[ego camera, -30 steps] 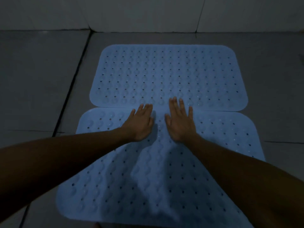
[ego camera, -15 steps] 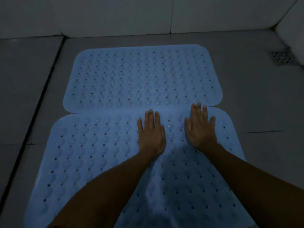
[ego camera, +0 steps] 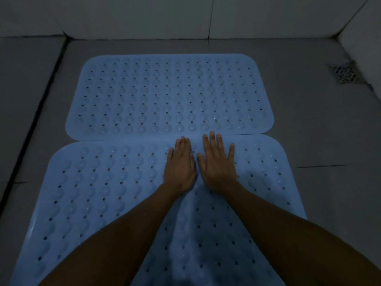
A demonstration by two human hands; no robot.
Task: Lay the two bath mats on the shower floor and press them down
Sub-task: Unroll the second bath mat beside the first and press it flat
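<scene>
Both flat, fingers straight: left hand (ego camera: 179, 166) and right hand (ego camera: 218, 162) press near mat (ego camera: 92, 193)

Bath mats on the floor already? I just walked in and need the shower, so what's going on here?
A person is pressing the near bath mat down with the left hand and right hand, palms flat, near its far edge. The far bath mat lies flat beyond, edges meeting. A floor drain sits uncovered at far right.
</scene>
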